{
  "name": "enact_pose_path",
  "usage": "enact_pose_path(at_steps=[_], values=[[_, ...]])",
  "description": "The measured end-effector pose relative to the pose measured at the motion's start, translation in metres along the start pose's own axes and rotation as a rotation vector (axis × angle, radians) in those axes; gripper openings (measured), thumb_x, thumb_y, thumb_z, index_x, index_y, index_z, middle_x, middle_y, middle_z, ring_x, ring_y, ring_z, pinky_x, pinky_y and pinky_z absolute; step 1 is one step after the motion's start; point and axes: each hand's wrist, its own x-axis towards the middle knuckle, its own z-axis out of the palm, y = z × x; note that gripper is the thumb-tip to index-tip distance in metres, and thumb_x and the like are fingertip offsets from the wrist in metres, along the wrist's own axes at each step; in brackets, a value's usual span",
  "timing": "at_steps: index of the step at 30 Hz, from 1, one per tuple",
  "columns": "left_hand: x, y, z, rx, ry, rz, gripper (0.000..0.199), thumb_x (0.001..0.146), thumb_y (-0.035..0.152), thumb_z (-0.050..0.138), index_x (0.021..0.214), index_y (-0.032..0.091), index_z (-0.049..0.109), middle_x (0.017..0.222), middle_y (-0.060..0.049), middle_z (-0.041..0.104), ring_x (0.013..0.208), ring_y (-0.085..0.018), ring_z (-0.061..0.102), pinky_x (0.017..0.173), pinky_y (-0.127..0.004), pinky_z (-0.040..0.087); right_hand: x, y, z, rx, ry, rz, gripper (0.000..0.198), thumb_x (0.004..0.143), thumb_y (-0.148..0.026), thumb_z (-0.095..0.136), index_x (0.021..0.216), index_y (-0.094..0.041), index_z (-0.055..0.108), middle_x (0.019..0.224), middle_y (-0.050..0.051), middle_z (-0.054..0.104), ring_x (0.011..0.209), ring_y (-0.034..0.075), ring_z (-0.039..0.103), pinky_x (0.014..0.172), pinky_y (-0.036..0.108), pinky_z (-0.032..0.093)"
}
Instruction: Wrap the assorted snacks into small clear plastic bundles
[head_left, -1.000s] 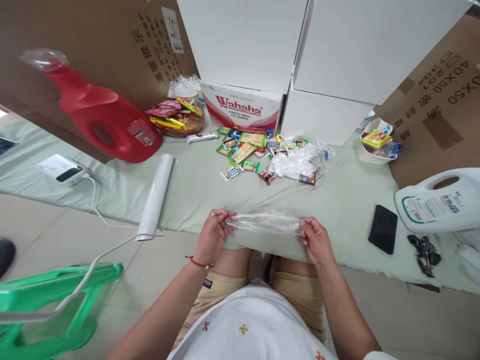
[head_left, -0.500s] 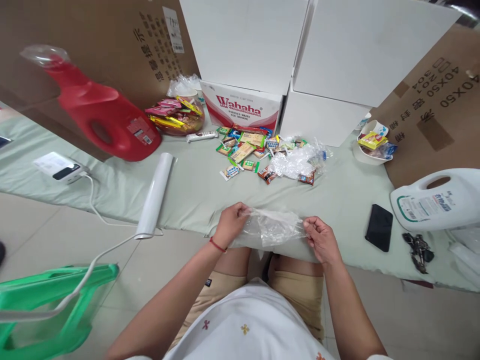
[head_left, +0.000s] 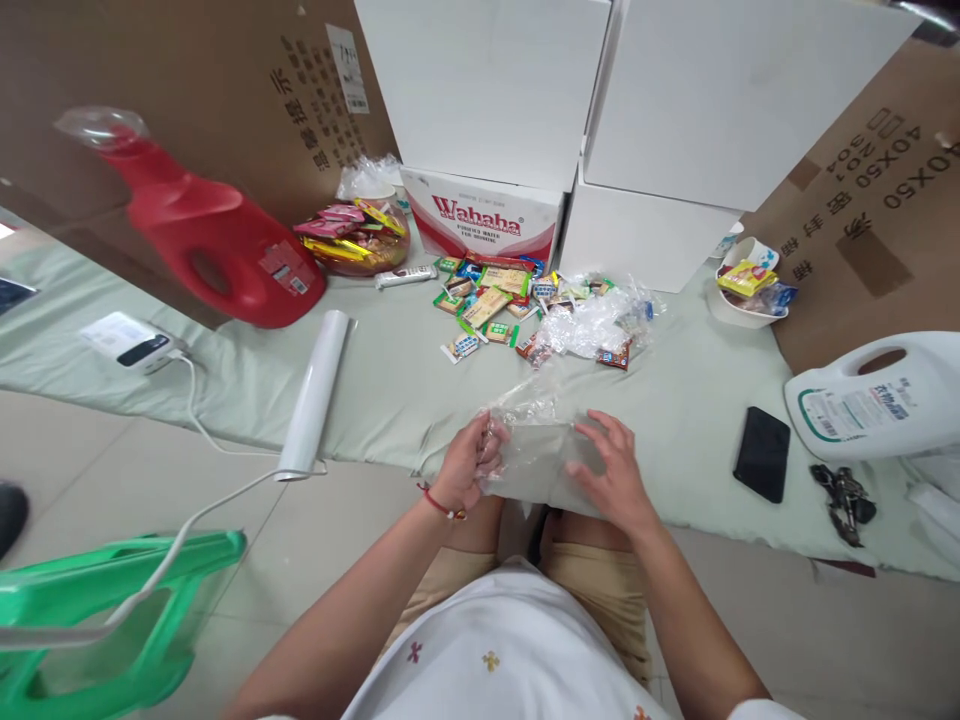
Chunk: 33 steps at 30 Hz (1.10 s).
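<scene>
A clear plastic bag (head_left: pixel 531 455) hangs at the front edge of the cloth-covered table, its upper part crumpled. My left hand (head_left: pixel 471 455), with a red string bracelet at the wrist, is closed on the bag's left side. My right hand (head_left: pixel 611 465) is at the bag's right edge with fingers spread and bent; whether the fingertips touch the film is hard to tell. Beyond the hands lies a pile of small wrapped snacks (head_left: pixel 491 305). Beside it sits a heap of crumpled clear plastic bags (head_left: pixel 589 322), partly covering some snacks.
On the left are a red jug (head_left: pixel 217 240), a white roll (head_left: pixel 313 395), a white device (head_left: pixel 127 340) with a cable and a snack bowl (head_left: pixel 356 240). On the right stand a white bowl (head_left: pixel 750 305), a phone (head_left: pixel 762 455), keys (head_left: pixel 844 500) and a white detergent bottle (head_left: pixel 885 400). Boxes line the back.
My right hand has let go of the bag's right end and moved left, its fingers spreading. My left hand has turned and closed around the film, and the bag now hangs lower.
</scene>
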Motion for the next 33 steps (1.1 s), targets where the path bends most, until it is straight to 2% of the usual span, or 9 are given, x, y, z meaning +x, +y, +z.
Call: enact_pose_path(at_steps=[5,9,12,15,18,23,28,30,33], values=[[-0.016,-0.001,0.001,0.104,-0.212,-0.147,0.062,0.076,0.077,0.063,0.070,0.015,0.065,0.042,0.012,0.021,0.034,-0.003,0.011,0.034,-0.019,0.017,0.037,0.000,0.015,0.064,0.034,0.031,0.078,0.075,-0.060,0.080,0.141,-0.025,0.056,0.149,0.016,0.048,0.142,0.035,0.039,0.119,0.056,0.029],[-0.030,0.001,-0.012,0.153,-0.298,-0.228,0.076,0.075,0.088,0.049,0.070,0.016,0.070,0.040,0.009,0.020,0.034,-0.005,0.014,0.036,-0.022,0.018,0.060,0.007,0.004,0.329,-0.303,0.024,0.116,0.060,-0.045,0.093,0.158,-0.027,0.033,0.149,0.014,0.052,0.145,0.031,0.041,0.121,0.048,0.029],[-0.034,0.000,-0.024,0.163,-0.337,-0.275,0.082,0.070,0.094,0.047,0.069,0.015,0.071,0.040,0.008,0.019,0.034,-0.004,0.012,0.036,-0.022,0.012,0.066,0.008,0.011,0.536,-0.449,0.150,0.104,0.058,-0.038,0.093,0.150,-0.027,0.046,0.119,0.006,0.070,0.120,0.024,0.063,0.106,0.040,0.046],[-0.028,-0.003,-0.035,0.121,-0.287,-0.252,0.084,0.069,0.094,0.050,0.071,0.013,0.070,0.040,0.010,0.020,0.034,-0.003,0.010,0.035,-0.020,0.011,0.067,0.005,0.024,0.683,-0.480,0.318,0.056,0.068,-0.047,0.086,0.116,-0.023,0.069,0.079,-0.002,0.070,0.076,0.017,0.068,0.071,0.029,0.056],[-0.019,-0.005,-0.048,0.018,-0.021,-0.146,0.072,0.076,0.085,0.054,0.071,0.014,0.065,0.040,0.011,0.024,0.033,-0.003,0.018,0.036,-0.019,0.022,0.067,0.003,0.026,0.736,-0.326,0.493,0.041,0.070,-0.056,0.081,0.082,-0.019,0.069,0.060,-0.004,0.060,0.052,0.013,0.056,0.047,0.022,0.045],[-0.029,0.001,-0.072,0.123,0.253,-0.032,0.042,0.077,0.057,0.074,0.080,0.017,0.062,0.055,0.005,0.050,0.048,-0.010,0.051,0.050,-0.022,0.043,0.059,0.015,0.010,0.673,-0.100,0.611,0.047,0.064,-0.061,0.083,0.076,-0.019,0.065,0.045,-0.008,0.047,0.039,0.009,0.040,0.035,0.020,0.024],[-0.053,0.014,-0.072,0.744,0.718,0.600,0.028,0.083,0.044,0.069,0.099,0.021,0.064,0.094,-0.005,0.066,0.090,-0.021,0.063,0.076,-0.032,0.050,0.038,0.028,0.004,0.573,-0.050,0.601,0.046,0.071,-0.064,0.078,0.079,-0.020,0.063,0.043,-0.009,0.043,0.036,0.008,0.032,0.035,0.022,0.020],[-0.048,0.019,-0.057,1.003,0.593,0.802,0.021,0.091,0.039,0.061,0.102,0.022,0.068,0.101,-0.008,0.069,0.099,-0.024,0.063,0.089,-0.037,0.049,0.031,0.030,0.006,0.548,-0.066,0.590,0.045,0.074,-0.064,0.076,0.081,-0.021,0.063,0.044,-0.009,0.043,0.037,0.009,0.033,0.036,0.022,0.021],[-0.019,0.018,-0.033,1.293,0.257,0.862,0.028,0.097,0.035,0.050,0.109,0.024,0.073,0.118,-0.011,0.072,0.119,-0.027,0.061,0.108,-0.046,0.041,0.026,0.031,0.007,0.523,-0.075,0.555,0.043,0.078,-0.063,0.073,0.082,-0.022,0.062,0.045,-0.008,0.044,0.039,0.009,0.035,0.039,0.023,0.024]])
